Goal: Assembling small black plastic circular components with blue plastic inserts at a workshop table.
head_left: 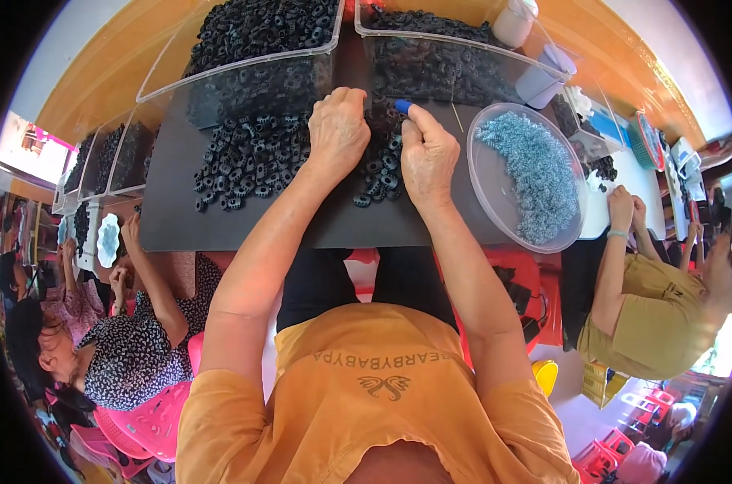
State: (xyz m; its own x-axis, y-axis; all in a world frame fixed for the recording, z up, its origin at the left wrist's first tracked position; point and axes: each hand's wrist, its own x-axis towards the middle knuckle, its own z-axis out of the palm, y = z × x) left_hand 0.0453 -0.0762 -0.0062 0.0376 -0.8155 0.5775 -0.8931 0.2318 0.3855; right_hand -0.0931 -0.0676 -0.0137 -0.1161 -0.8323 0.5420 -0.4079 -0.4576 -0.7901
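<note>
My left hand point(339, 129) is curled closed over the dark table, knuckles up, at the right edge of a pile of small black plastic parts point(249, 161). What its fingers hold, if anything, is hidden. To its right, my right hand point(428, 153) is closed too, with a blue cover point(402, 106) on one fingertip that points toward the left hand. Whatever lies in its fingers cannot be made out. A smaller group of the same black parts point(380, 173) sits between my forearms, below the gap separating the hands.
Two clear bins point(261, 60) point(439, 48) full of black parts stand at the back. A clear round tray point(481, 173) of light blue beads lies right. A thin stick point(457, 117) rests near it. Co-workers sit left point(144, 347) and right point(656, 315).
</note>
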